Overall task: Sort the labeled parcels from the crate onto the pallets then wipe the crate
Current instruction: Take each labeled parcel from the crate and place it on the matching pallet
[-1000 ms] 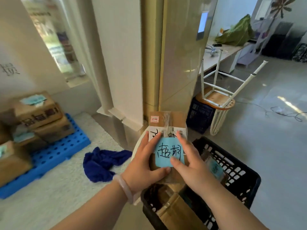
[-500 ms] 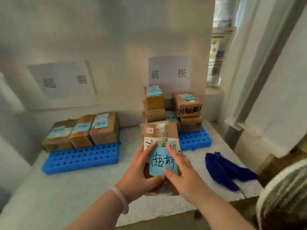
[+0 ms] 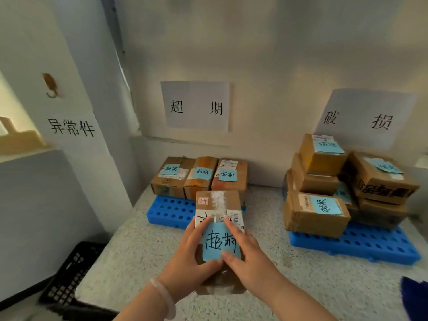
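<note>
I hold a brown cardboard parcel with a blue note reading 超期 above the speckled platform. My left hand grips its left side and my right hand grips its right side, thumbs meeting on the note. Just beyond it lies a blue pallet carrying three parcels with the same blue notes, under a wall sign 超期. To the right, a second blue pallet bears a stack of parcels below a sign 破损.
A black plastic crate stands on the floor at the lower left beside the platform. A blue cloth shows at the right edge. A white wall panel with 异常件 rises on the left.
My view has swung left and nearer the pallets. The parcel in both hands now sits in front of the 超期 pallet instead of the 破损 one.
</note>
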The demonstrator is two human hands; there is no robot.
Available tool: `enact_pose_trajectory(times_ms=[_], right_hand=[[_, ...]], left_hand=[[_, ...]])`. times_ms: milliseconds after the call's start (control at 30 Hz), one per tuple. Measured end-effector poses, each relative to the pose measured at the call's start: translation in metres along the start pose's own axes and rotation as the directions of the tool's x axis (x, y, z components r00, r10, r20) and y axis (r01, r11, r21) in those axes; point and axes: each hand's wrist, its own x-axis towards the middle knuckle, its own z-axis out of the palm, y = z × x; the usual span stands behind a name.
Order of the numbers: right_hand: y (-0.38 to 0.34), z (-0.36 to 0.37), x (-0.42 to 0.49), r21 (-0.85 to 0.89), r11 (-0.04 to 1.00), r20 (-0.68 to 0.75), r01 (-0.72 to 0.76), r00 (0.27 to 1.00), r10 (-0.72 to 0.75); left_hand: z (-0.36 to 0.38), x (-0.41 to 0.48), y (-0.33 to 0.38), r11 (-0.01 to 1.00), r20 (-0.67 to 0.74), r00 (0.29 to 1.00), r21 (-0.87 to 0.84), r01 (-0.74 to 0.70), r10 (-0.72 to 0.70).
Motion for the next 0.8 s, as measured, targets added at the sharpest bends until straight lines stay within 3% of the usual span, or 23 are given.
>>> enact_pose_trajectory(times_ms=[500, 800], right_hand=[[-0.038, 0.033, 0.172, 0.075, 0.995, 0.078, 0.063, 0.995, -0.069], [-0.080, 0.084, 0.295, 0.063, 0.998, -0.073, -0.015, 0.997, 0.019]], left_hand=[[-0.101, 0.110, -0.053, 0.990, -0.198, 0.971, -0.057, 0.126, -0.135], [-0.199, 0.218, -0.094, 0.997, -0.103, 0.992, -0.052, 0.065, -0.070]])
